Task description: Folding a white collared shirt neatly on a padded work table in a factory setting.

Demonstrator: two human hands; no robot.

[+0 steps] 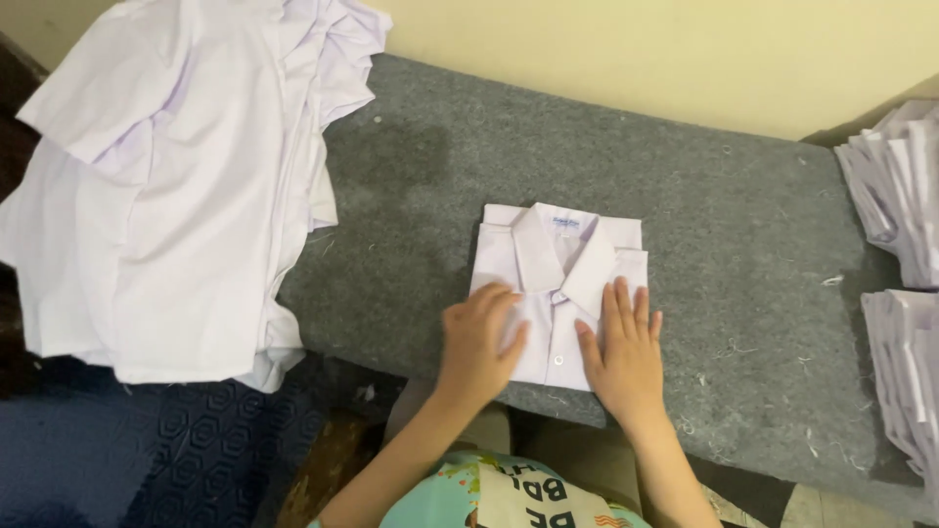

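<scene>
A folded white collared shirt (558,264) lies collar-up near the front edge of a grey felt-covered table (724,225). My left hand (477,342) presses flat on the shirt's lower left part, fingers spread. Flat on the lower right part rests my right hand (624,350), fingers pointing away from me. Neither hand grips anything. The shirt's button placket shows between the two hands.
A large heap of unfolded white shirts (166,176) covers the table's left end and hangs over its edge. Stacks of folded white shirts (900,284) sit at the right edge. A cream wall runs behind. Dark blue patterned fabric (166,450) lies lower left.
</scene>
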